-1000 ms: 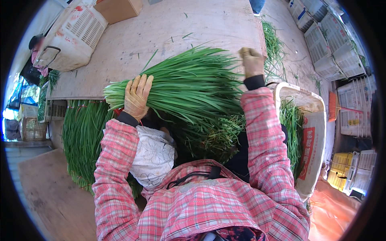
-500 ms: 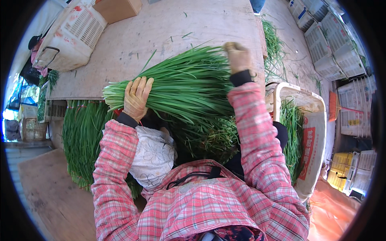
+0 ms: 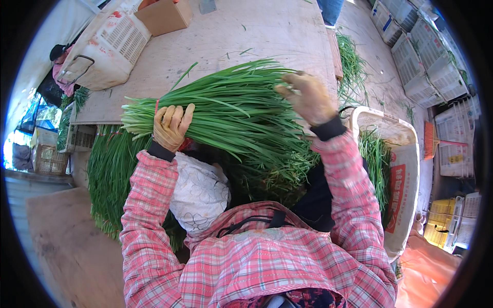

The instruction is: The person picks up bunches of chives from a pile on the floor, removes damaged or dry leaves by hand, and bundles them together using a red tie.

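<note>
My gloved left hand (image 3: 172, 124) is closed round a large bunch of garlic chives (image 3: 231, 105) near its pale stem ends. A red band (image 3: 156, 106) shows on the bunch just beside those fingers. The green leaves fan out to the right, over the table's near edge. At the leaf tips is my gloved right hand (image 3: 309, 98), its fingers bent together and slightly blurred; I cannot make out what lies between them. More chives (image 3: 110, 169) hang in banded bunches at the left below the table edge. Loose greens (image 3: 277, 177) lie in front of me, under the held bunch.
The wooden table (image 3: 226, 31) carries leaf scraps, a white crate (image 3: 113, 49) and a cardboard box (image 3: 164, 20). At my right stands a white basket (image 3: 411, 149) holding chives. Stacked crates (image 3: 429, 61) and a broom (image 3: 430, 138) are farther right. A person (image 3: 328, 11) stands beyond the table.
My right hand has moved a little down and right, its fingers turned toward the leaf tips. The bunch and my left hand have shifted slightly, and the red band is now visible.
</note>
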`<state>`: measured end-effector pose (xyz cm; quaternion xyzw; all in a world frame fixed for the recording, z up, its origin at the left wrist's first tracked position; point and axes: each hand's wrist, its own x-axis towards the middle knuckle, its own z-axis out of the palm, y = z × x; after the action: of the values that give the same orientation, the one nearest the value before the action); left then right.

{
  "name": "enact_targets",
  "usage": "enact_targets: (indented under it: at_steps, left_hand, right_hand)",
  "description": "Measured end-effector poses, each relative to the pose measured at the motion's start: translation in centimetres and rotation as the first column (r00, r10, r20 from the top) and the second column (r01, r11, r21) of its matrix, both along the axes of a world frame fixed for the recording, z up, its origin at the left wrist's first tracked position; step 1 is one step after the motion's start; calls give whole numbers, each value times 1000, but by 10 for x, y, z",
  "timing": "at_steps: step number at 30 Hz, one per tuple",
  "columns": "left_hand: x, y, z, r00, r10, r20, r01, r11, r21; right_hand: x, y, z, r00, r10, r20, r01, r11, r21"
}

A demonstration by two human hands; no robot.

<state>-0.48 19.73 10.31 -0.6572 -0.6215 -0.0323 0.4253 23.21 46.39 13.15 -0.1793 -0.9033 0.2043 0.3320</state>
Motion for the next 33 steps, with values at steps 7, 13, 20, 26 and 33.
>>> enact_targets:
  at_steps: [7,13,20,26,33]
  left_hand:
    - [18,-41,27,997,69,-41,-68,997,31]
    - [32,-93,23,988,145,-46,-136,976,173]
    - [55,-126,16,981,195,2,-192,964,186]
    - [70,-136,3,984,173,30,-176,968,182]
    - [78,-155,-32,976,209,67,-215,972,91]
  right_hand:
    - [-10,-25,8,890,-226,-396,-81,776,-625]
    - [75,-35,17,997,59,-43,-72,880,-470]
    - [59,-109,31,981,133,-139,-135,991,-7]
    - [19,-121,-8,989,32,-142,-49,993,-112]
    - [40,-129,16,931,251,-265,-313,923,-225]
